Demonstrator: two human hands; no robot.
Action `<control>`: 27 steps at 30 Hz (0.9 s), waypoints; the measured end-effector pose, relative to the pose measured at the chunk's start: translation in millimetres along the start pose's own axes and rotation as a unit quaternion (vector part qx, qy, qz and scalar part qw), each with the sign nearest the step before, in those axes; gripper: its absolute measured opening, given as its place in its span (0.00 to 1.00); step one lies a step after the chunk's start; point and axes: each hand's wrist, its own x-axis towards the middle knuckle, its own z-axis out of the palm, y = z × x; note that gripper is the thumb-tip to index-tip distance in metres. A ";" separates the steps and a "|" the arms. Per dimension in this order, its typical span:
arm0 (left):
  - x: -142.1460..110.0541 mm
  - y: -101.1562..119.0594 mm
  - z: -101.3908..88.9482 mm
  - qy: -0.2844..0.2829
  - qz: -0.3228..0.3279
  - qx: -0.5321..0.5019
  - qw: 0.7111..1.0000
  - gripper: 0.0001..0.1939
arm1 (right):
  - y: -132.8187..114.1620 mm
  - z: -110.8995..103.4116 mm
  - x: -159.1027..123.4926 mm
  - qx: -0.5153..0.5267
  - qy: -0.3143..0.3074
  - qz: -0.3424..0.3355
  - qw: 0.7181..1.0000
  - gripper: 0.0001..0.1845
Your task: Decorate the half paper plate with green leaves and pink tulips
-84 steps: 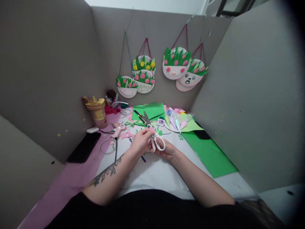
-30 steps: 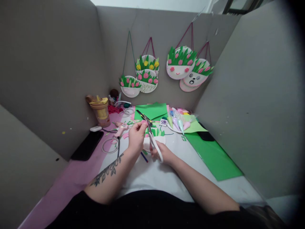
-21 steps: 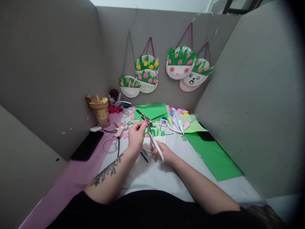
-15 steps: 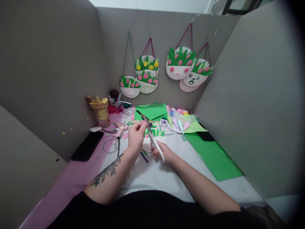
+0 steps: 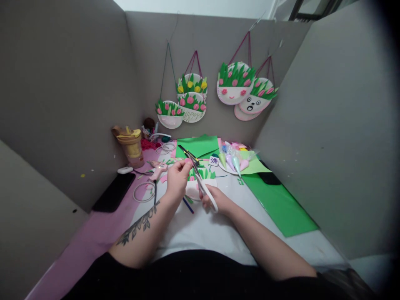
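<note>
Between the thumb and fingers of my left hand (image 5: 178,177) is a small pink piece of paper (image 5: 188,161), mostly hidden by the fingertips. My right hand (image 5: 215,200) is closed round the handles of white scissors (image 5: 204,189), whose blades point up and away, right beside the pink paper. Whether the blades touch the paper I cannot tell. Beneath both hands lies a white paper-plate basket (image 5: 212,183) with green paper leaves along its top edge, partly covered by the hands. A blue pen (image 5: 188,205) lies just in front of it.
Left of my hands are a pink glue gun (image 5: 158,170), a white ring (image 5: 143,192) and a phone (image 5: 114,193). Behind lie green paper (image 5: 196,146) and a black cutter knife (image 5: 184,151). Piping bags (image 5: 236,162) and a green sheet (image 5: 281,208) lie right. Finished plate baskets (image 5: 236,89) hang on the back panel.
My right hand has turned the scissors from lying across both hands to a cutting grip, blades against the pink paper. Over the last half second they shift only slightly.
</note>
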 end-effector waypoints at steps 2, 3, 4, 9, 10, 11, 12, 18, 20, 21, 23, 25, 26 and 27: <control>0.1 2.4 -0.1 -0.004 -0.003 0.008 1.000 0.10 | 1.5 -2.7 0.1 -0.002 -0.002 -0.008 1.000 0.08; 0.0 3.8 -0.1 -0.005 -0.003 0.012 1.000 0.10 | 2.4 -4.1 0.0 -0.004 -0.004 -0.013 1.000 0.08; -0.1 5.2 0.0 -0.006 -0.002 0.016 1.000 0.10 | 3.2 -5.3 -0.1 -0.004 -0.007 -0.018 1.000 0.07; -0.1 8.9 -0.7 -0.020 0.004 0.017 1.000 0.09 | 3.4 -7.8 -1.4 0.003 -0.016 -0.035 0.999 0.09; 0.4 8.8 -1.2 -0.023 0.005 0.018 1.000 0.09 | 2.9 -7.8 -1.8 0.004 -0.016 -0.034 0.999 0.09; 0.9 8.4 -1.8 -0.028 0.007 0.021 0.999 0.09 | 2.4 -7.8 -2.1 0.005 -0.017 -0.031 0.999 0.09; 1.5 7.9 -2.4 -0.033 0.008 0.024 0.999 0.09 | 2.0 -7.9 -2.4 0.007 -0.017 -0.027 0.999 0.09; 2.7 7.0 -3.3 -0.048 0.011 0.021 0.999 0.10 | 1.0 -7.7 -2.6 0.019 -0.015 -0.022 0.999 0.10; 1.6 8.0 -2.0 -0.048 0.007 0.022 0.999 0.10 | 0.2 -6.6 -2.5 0.021 -0.018 -0.025 0.999 0.11; 1.0 8.5 -1.3 -0.045 0.004 0.022 0.999 0.10 | -0.4 -5.8 -2.6 0.021 -0.021 -0.026 0.999 0.11; -0.1 9.1 -0.2 -0.041 -0.005 0.023 0.999 0.10 | -1.8 -4.2 -2.9 0.023 -0.023 -0.023 0.999 0.12; -0.8 9.2 0.3 -0.039 -0.013 0.024 0.999 0.11 | -2.9 -2.8 -3.4 0.025 -0.021 -0.018 0.999 0.12; -0.9 9.1 0.4 -0.039 -0.016 0.023 0.999 0.11 | -3.3 -2.3 -3.7 0.026 -0.020 -0.017 0.999 0.13; -1.0 9.1 0.3 -0.038 -0.017 0.022 0.999 0.11 | -3.4 -2.0 -3.8 0.027 -0.018 -0.017 0.999 0.13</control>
